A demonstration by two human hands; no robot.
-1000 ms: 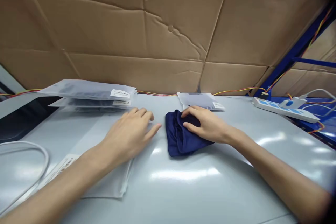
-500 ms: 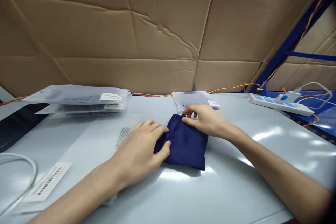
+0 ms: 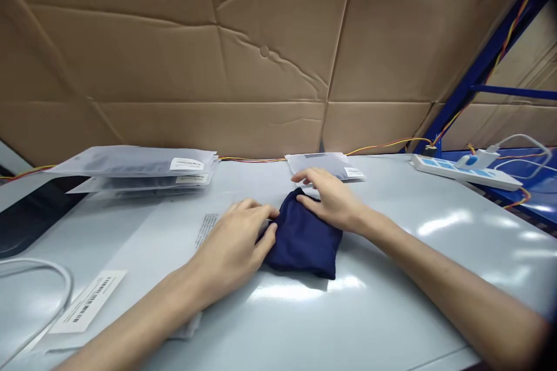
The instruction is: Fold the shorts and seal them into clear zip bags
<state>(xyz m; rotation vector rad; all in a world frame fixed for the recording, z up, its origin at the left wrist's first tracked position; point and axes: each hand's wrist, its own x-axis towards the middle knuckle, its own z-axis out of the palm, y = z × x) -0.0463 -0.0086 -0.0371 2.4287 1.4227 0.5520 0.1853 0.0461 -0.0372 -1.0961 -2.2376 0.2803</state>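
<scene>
A folded navy cloth item (image 3: 304, 240) lies on the grey table (image 3: 374, 307), in the middle of the view. My left hand (image 3: 237, 240) is at its left edge, thumb and fingers closed on the fabric. My right hand (image 3: 333, 200) rests at the upper right of the cloth, its thumb on the fabric and its fingers spread above the far edge. Partly under my left arm lies a clear plastic bag (image 3: 148, 232) with small print. A white barcode label (image 3: 89, 301) is left of my left forearm.
Frosted bags (image 3: 130, 161) with labels are stacked at the back left, and another frosted bag (image 3: 324, 165) lies behind the cloth. A power strip (image 3: 465, 173) sits at the back right. A white cable (image 3: 65, 284) curves at the left edge.
The fingers of my right hand have opened off the cloth's far edge. The cloth's top looks smoother, without the raised fold seen before.
</scene>
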